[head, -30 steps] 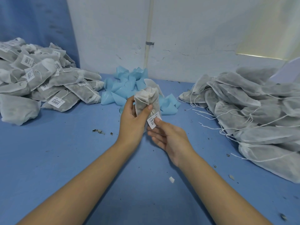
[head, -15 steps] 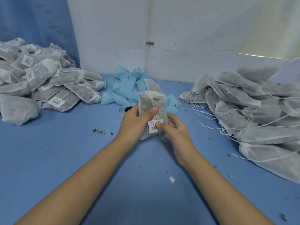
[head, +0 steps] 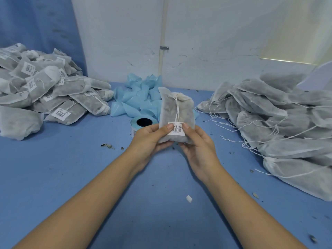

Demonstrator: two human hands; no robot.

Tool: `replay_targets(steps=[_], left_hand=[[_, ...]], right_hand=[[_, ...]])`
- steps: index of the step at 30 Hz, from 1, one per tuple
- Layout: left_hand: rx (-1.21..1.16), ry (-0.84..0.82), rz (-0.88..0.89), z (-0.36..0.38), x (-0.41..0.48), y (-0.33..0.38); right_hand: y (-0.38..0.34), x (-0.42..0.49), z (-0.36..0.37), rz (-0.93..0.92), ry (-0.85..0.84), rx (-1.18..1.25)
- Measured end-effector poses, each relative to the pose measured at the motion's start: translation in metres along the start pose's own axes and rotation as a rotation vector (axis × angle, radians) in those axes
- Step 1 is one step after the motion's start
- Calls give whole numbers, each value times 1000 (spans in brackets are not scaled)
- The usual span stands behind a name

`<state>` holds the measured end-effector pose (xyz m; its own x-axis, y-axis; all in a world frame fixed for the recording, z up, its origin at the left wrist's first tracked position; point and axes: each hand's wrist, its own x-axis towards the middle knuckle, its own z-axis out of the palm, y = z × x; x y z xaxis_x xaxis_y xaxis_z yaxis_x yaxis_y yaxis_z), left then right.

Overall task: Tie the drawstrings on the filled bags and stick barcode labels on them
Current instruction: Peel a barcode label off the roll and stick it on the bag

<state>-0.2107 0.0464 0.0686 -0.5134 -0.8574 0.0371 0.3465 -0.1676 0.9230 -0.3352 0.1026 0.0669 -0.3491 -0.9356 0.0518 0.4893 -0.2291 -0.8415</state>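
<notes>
Both hands hold the filled bag [head: 177, 112] upright between them above the tabletop [head: 71, 168]: left hand [head: 152, 139] and right hand [head: 197, 142] pinch its lower edges, thumbs pressing the barcode label [head: 176, 128]. It looks light, soft and crumply; best gripped by its sides.

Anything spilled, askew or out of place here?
Minor debris only: dried leaf crumbs lie loose on the blue table, and a white scrap lies between the forearms. The barcode label on the held bag looks straight.

A small packing workshop: labelled bags [head: 53, 97] are heaping up left, untied bags [head: 278, 123] right, a label roll [head: 142, 123] sitting on the blue bench [head: 71, 177].
</notes>
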Motion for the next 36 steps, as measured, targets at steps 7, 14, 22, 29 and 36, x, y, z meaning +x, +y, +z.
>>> replay_targets(steps=[7,14,22,29,36], left_hand=[[-5,-36,-10,-3,0,3],[392,48,59,-2,-2,7],[-463,16,255,-21,5,46],[13,-32,147,-4,0,33],[230,-26,111,22,6,20]], right_hand=[[1,-1,1,-16,-9,-2],[1,-1,-1,0,41,-70],[3,4,-9,63,100,-93],[4,9,-13,-3,165,-179],[-12,29,-43,-328,260,-1223]])
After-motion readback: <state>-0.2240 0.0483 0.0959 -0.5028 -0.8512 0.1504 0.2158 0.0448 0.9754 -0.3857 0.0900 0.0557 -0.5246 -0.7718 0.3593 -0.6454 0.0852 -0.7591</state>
